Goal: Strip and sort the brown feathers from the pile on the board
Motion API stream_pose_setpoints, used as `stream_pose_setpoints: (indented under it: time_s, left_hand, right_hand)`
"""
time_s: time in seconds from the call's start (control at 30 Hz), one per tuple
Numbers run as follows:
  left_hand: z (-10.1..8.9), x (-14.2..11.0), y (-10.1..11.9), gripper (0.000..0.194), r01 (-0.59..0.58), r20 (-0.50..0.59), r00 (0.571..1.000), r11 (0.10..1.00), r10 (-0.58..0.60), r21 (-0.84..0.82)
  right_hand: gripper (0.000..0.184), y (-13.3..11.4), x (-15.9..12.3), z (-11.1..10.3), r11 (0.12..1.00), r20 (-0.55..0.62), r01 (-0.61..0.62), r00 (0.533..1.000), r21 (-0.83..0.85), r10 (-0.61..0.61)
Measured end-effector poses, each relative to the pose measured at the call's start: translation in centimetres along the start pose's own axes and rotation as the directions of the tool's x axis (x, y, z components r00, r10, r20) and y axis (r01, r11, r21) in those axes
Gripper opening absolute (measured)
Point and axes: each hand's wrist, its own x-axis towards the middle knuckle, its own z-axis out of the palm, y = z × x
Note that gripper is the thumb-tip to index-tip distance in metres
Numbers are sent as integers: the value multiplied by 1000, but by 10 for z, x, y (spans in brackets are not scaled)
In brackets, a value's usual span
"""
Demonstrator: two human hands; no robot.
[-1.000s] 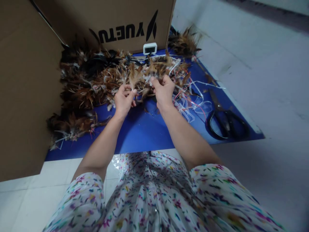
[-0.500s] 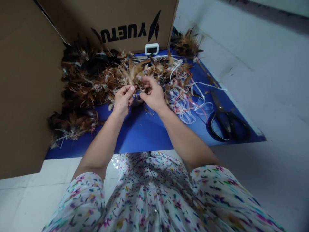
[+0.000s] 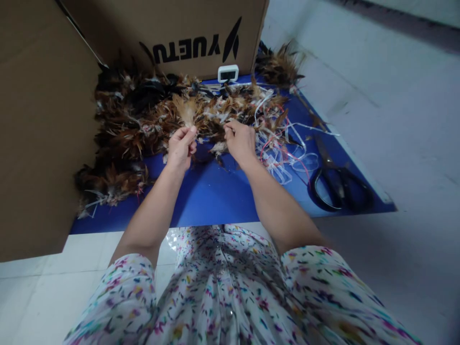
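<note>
Between thumb and fingers, my left hand (image 3: 182, 146) pinches a small bunch of light brown feathers (image 3: 185, 109), its tips fanning upward. My right hand (image 3: 241, 143) is apart from it, fingers bent together at the near edge of the feather pile (image 3: 212, 108). Whatever those fingertips grip, if anything, is too small to make out. Brown, black and whitish feathers make up the pile, spread across the blue tabletop (image 3: 212, 196). A pale feather tuft (image 3: 219, 147) lies just left of my right hand.
Black-handled scissors (image 3: 339, 187) lie at the right, beside tangled white and red ties (image 3: 282, 155). A small white digital timer (image 3: 228, 73) stands before a cardboard box (image 3: 201, 19). Another cardboard panel (image 3: 36, 134) walls the left. Tied feather bundles (image 3: 111, 182) sit front left.
My right hand moved in to the feathers by my left hand, then drew back right to the pile. My left hand has kept its pinch on the bunch, which now looks narrower.
</note>
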Motion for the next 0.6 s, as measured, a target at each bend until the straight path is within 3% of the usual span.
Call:
stream_pose_setpoints:
  time_s: [0.1, 0.2, 0.3, 0.4, 0.5, 0.6]
  left_hand:
    - [1, -2, 3, 32, -60, -26, 998, 997, 61, 42]
    - [-1, -2, 8, 33, -148, -85, 984, 981, 159, 125]
    - [-3, -1, 16, 30, -190, -112, 972, 971, 206, 143]
    - [-4, -2, 24, 27, -178, -103, 975, 971, 195, 159]
    - [-4, -10, 34, 24, -154, -58, 984, 974, 166, 168]
    - [-10, -20, 51, 21, -183, -32, 981, 967, 191, 179]
  right_hand:
    - [22, 12, 1, 1, 987, -95, 68, 992, -142, -82]
    - [28, 12, 0, 0, 975, -83, 131, 986, -182, -147]
    - [34, 2, -4, 2, 955, 42, 289, 957, -73, -286]
    - [45, -11, -11, 11, 911, 203, 399, 889, 101, -411]
    - [53, -20, -19, 20, 902, 336, 384, 838, 198, -431]
    - [29, -22, -23, 23, 922, 387, 339, 837, 188, -387]
